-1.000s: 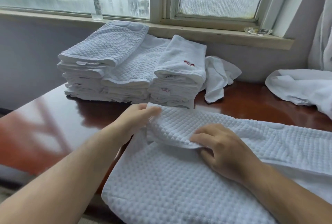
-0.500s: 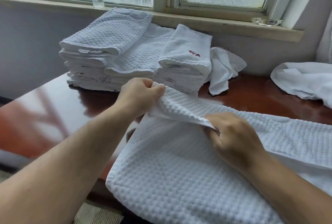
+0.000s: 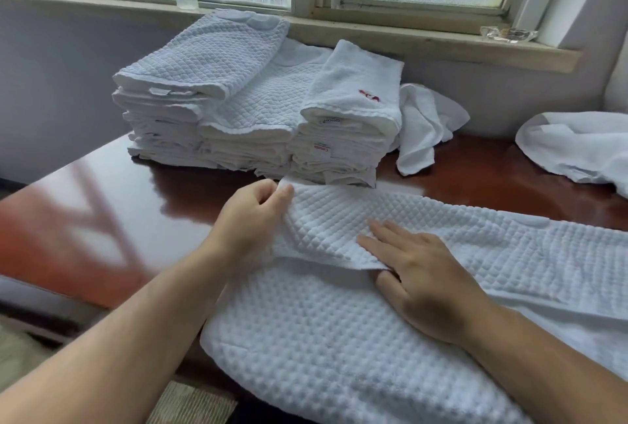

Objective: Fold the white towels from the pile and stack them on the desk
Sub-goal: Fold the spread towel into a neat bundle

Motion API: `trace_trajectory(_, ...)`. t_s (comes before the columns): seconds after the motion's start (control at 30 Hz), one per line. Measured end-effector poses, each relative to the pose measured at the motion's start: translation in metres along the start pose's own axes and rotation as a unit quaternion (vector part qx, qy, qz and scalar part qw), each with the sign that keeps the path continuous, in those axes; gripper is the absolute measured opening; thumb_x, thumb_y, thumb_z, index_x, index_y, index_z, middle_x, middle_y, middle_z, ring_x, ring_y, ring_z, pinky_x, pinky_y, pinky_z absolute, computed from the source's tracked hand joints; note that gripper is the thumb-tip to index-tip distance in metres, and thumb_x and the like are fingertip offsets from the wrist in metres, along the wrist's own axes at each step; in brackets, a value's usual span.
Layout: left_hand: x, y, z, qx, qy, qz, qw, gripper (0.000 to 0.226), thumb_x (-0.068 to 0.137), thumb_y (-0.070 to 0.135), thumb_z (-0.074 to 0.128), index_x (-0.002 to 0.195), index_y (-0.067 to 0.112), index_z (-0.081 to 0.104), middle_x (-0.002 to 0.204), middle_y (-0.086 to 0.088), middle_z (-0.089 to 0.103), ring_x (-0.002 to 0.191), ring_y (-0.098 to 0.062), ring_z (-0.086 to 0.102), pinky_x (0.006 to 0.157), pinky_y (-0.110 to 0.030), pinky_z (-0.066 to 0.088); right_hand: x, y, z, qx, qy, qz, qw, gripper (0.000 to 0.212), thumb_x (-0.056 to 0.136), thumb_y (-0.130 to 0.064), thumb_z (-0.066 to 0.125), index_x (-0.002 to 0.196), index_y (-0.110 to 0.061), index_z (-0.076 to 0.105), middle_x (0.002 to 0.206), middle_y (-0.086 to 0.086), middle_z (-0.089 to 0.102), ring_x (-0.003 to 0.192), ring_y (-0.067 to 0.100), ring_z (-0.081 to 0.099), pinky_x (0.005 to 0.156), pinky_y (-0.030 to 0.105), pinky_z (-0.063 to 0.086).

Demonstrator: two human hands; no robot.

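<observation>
Partly cut off at the right and bottom edges, the waffle towel lies on the desk, in front of the folded stack. Left of the stack's front, the left hand pinches the towel's folded corner. Rightward, the right hand lies flat, fingers straight, pressing the fold; its thumb tip is hidden under the flap.

Both forearms are bare to the frame's edge, no sleeves showing. The left hand and right hand wear nothing.
</observation>
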State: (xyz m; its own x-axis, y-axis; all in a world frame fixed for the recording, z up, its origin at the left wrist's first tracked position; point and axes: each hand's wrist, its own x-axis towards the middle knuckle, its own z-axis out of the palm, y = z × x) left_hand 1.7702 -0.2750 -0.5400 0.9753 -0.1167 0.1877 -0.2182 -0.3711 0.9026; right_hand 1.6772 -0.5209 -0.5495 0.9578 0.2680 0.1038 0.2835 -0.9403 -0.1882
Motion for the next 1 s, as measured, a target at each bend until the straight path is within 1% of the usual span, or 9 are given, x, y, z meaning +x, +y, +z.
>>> trace_trajectory(0.1, 0.002, 0.008, 0.000, -0.175, -0.062, -0.083, 0.979, 0.058, 0.099, 0.056, 0.040, 0.108, 0.011, 0.075, 0.108, 0.000, 0.076, 0.105, -0.016, 0.070, 0.099, -0.043, 0.048, -0.003, -0.001, -0.002, 0.072, 0.074, -0.001, 0.995, 0.055, 0.095, -0.039, 0.033, 0.147, -0.031, 0.051, 0.154, -0.014, 0.044, 0.146, 0.004, 0.033, 0.119, 0.029, 0.022)
trace_trajectory(0.2, 0.013, 0.008, -0.002, -0.259, -0.068, -0.186, 0.946, 0.073, 0.100, 0.062, 0.025, 0.108, 0.012, 0.077, 0.107, -0.006, 0.077, 0.110, -0.023, 0.069, 0.106, -0.041, 0.045, -0.006, -0.001, -0.002, 0.089, 0.132, -0.010, 0.987, 0.048, 0.096, -0.039, 0.040, 0.134, -0.024, 0.065, 0.136, -0.009, 0.064, 0.130, 0.011, 0.055, 0.110, 0.040, 0.042)
trace_trajectory(0.33, 0.024, 0.017, -0.001, -0.100, -0.040, -0.209, 0.972, 0.062, 0.091, 0.060, 0.054, 0.105, 0.003, 0.074, 0.090, -0.010, 0.073, 0.078, -0.024, 0.063, 0.076, -0.037, 0.050, 0.001, -0.007, -0.001, 0.037, 0.117, -0.009, 0.992, 0.041, 0.091, -0.030, 0.048, 0.124, -0.022, 0.072, 0.128, -0.007, 0.069, 0.121, 0.018, 0.060, 0.100, 0.044, 0.046)
trace_trajectory(0.4, 0.026, 0.022, 0.002, -0.025, -0.064, -0.199, 0.978, 0.041, 0.086, 0.044, 0.066, 0.098, 0.005, 0.075, 0.092, -0.016, 0.075, 0.078, -0.029, 0.069, 0.077, -0.039, 0.056, 0.003, -0.007, 0.000, 0.046, 0.127, -0.013, 0.991, 0.040, 0.094, -0.031, 0.046, 0.120, -0.019, 0.074, 0.123, -0.004, 0.071, 0.116, 0.021, 0.062, 0.097, 0.046, 0.048)
trace_trajectory(0.5, 0.024, 0.021, 0.003, -0.033, -0.090, -0.229, 0.969, 0.032, 0.086, 0.038, 0.064, 0.096, 0.009, 0.073, 0.083, -0.009, 0.075, 0.069, -0.025, 0.071, 0.068, -0.035, 0.058, -0.002, -0.004, 0.001, 0.058, 0.185, -0.044, 0.980, 0.039, 0.102, -0.038, 0.041, 0.107, -0.018, 0.075, 0.098, -0.004, 0.074, 0.091, 0.022, 0.066, 0.079, 0.044, 0.052)
trace_trajectory(0.6, 0.018, 0.018, -0.002, -0.056, -0.146, -0.262, 0.952, 0.037, 0.090, 0.040, 0.065, 0.104, 0.007, 0.071, 0.081, -0.012, 0.075, 0.064, -0.023, 0.070, 0.056, -0.030, 0.054, -0.004, -0.006, 0.000, 0.045, 0.193, -0.077, 0.977, 0.036, 0.099, -0.034, 0.045, 0.102, -0.015, 0.076, 0.097, -0.004, 0.075, 0.088, 0.022, 0.068, 0.076, 0.041, 0.054)
trace_trajectory(0.83, 0.002, 0.015, -0.009, -0.264, -0.263, -0.210, 0.904, 0.051, 0.085, 0.031, 0.070, 0.121, -0.005, 0.067, 0.117, -0.026, 0.070, 0.099, -0.033, 0.072, 0.089, -0.040, 0.060, -0.006, -0.010, -0.003, 0.038, 0.171, -0.116, 0.978, 0.032, 0.090, -0.029, 0.051, 0.099, -0.016, 0.079, 0.105, -0.008, 0.076, 0.094, 0.016, 0.069, 0.080, 0.036, 0.057)
trace_trajectory(0.93, -0.005, 0.012, -0.008, -0.195, -0.269, -0.148, 0.931, 0.042, 0.091, 0.035, 0.066, 0.113, 0.000, 0.072, 0.112, -0.021, 0.073, 0.102, -0.031, 0.072, 0.093, -0.039, 0.058, -0.006, -0.010, -0.003, 0.036, 0.167, -0.117, 0.978, 0.033, 0.089, -0.029, 0.051, 0.101, -0.018, 0.079, 0.107, -0.009, 0.075, 0.096, 0.014, 0.069, 0.082, 0.035, 0.057)
trace_trajectory(1.0, -0.007, 0.013, -0.011, -0.066, -0.266, -0.088, 0.958, 0.044, 0.096, 0.046, 0.062, 0.101, 0.005, 0.076, 0.102, -0.014, 0.076, 0.092, -0.025, 0.073, 0.081, -0.027, 0.057, -0.006, -0.011, -0.004, 0.032, 0.163, -0.121, 0.979, 0.033, 0.089, -0.029, 0.051, 0.102, -0.018, 0.079, 0.108, -0.008, 0.075, 0.099, 0.014, 0.069, 0.085, 0.033, 0.056)
